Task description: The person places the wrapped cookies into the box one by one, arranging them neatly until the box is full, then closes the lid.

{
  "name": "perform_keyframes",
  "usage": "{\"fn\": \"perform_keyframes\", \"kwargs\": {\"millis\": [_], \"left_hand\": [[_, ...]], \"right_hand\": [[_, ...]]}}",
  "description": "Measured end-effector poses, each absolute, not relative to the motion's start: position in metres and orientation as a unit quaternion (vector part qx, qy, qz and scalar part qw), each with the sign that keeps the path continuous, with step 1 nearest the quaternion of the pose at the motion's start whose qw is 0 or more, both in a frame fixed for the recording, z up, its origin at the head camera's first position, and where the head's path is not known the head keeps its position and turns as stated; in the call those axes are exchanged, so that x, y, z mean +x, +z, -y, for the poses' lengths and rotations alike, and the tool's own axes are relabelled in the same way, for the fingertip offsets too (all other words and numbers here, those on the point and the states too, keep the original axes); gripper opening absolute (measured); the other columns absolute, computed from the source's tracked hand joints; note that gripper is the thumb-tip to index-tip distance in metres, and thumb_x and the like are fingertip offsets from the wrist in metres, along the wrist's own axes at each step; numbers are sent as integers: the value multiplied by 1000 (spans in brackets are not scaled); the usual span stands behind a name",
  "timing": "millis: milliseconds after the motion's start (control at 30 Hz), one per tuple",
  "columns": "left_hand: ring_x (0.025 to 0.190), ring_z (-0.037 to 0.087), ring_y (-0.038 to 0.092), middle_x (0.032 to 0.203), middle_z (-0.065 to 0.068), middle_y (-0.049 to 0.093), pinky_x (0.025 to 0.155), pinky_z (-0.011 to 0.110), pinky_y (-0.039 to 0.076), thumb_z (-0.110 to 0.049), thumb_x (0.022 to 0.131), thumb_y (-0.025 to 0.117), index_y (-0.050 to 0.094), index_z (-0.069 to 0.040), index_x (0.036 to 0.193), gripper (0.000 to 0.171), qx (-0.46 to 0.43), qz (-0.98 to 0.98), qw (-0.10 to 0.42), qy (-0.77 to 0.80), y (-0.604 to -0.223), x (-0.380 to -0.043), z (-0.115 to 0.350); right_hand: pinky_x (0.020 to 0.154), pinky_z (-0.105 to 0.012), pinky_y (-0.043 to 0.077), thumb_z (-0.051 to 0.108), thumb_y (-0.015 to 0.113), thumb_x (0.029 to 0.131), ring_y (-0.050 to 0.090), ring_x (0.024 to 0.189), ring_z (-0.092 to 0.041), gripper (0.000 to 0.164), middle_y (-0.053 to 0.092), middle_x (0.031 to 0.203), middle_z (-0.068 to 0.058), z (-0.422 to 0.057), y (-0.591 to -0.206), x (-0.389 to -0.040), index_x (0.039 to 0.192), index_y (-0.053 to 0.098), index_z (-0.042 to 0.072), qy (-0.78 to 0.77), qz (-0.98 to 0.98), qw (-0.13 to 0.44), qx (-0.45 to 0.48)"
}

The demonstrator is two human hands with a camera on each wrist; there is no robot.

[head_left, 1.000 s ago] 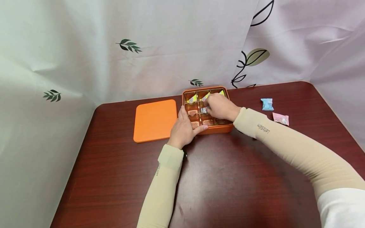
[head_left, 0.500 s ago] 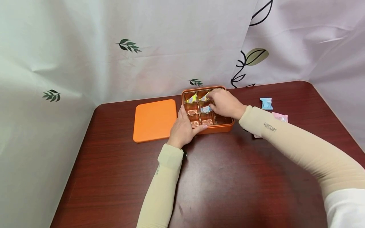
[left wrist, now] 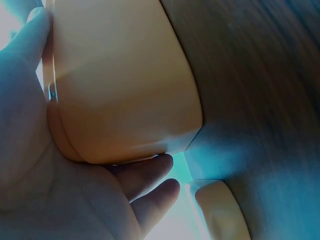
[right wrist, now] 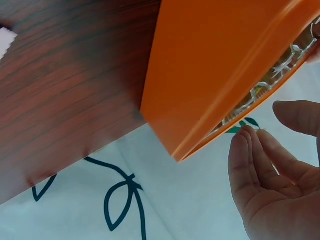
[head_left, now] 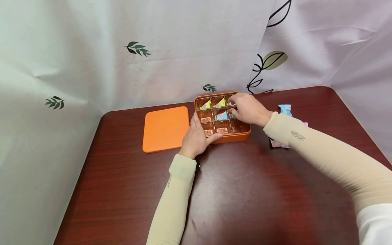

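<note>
The orange box (head_left: 232, 137) holds a clear divided tray of small compartments. My left hand (head_left: 194, 139) rests against its front left corner, fingers straight along the left side and thumb along the front rim. Over the right column hovers my right hand (head_left: 251, 108), thumb and fingertips apart; the right wrist view shows nothing between them. A blue wrapped candy (head_left: 221, 116) lies in the middle compartment. Yellow wrapped candies sit in the back row, one at the left (head_left: 205, 105) and one in the middle (head_left: 219, 103). My right hand partly hides the right column.
An orange lid (head_left: 166, 129) lies flat on the dark red table (head_left: 128, 190), left of the box. To the right are a blue wrapped candy (head_left: 285, 109) and pink wrapped candies, partly hidden by my right sleeve (head_left: 318, 153). A patterned curtain (head_left: 171, 75) hangs behind the table.
My right hand has let go of the blue candy in the middle compartment and moved to the right, its fingers parting. My left hand stays at the box corner.
</note>
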State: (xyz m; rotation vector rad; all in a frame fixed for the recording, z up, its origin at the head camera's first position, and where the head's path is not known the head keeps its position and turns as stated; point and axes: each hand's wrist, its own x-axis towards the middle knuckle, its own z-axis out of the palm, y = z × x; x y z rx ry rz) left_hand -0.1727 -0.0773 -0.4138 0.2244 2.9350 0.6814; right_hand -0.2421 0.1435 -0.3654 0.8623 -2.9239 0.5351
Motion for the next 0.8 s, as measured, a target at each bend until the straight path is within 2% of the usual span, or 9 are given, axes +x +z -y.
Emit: {"fn": "perform_keyframes", "kwargs": {"millis": [367, 600, 800], "left_hand": [[142, 39, 37, 165, 26, 9, 107, 46, 43, -74, 83, 62, -4, 6, 158, 127, 73, -969, 60, 230, -415, -173, 78], [142, 38, 37, 165, 24, 8, 107, 45, 42, -74, 84, 62, -5, 5, 158, 127, 74, -968, 62, 232, -415, -173, 78], [139, 39, 41, 166, 23, 7, 100, 46, 48, -75, 84, 60, -6, 4, 158, 127, 69, -969, 67, 227, -414, -173, 78]], "right_hand": [[91, -52, 49, 8, 65, 94, 63, 105, -38, 34, 65, 119, -26, -160, -365, -242, 123, 63, -10, 171, 949, 23, 263], [85, -51, 49, 6, 62, 94, 62, 94, -36, 31, 67, 107, -23, -172, -366, -242, 121, 64, -10, 166, 951, 29, 261], [91, -55, 47, 6, 64, 92, 62, 104, -43, 29, 68, 109, -26, -185, -368, -244, 116, 65, -10, 157, 953, 45, 256]]}}
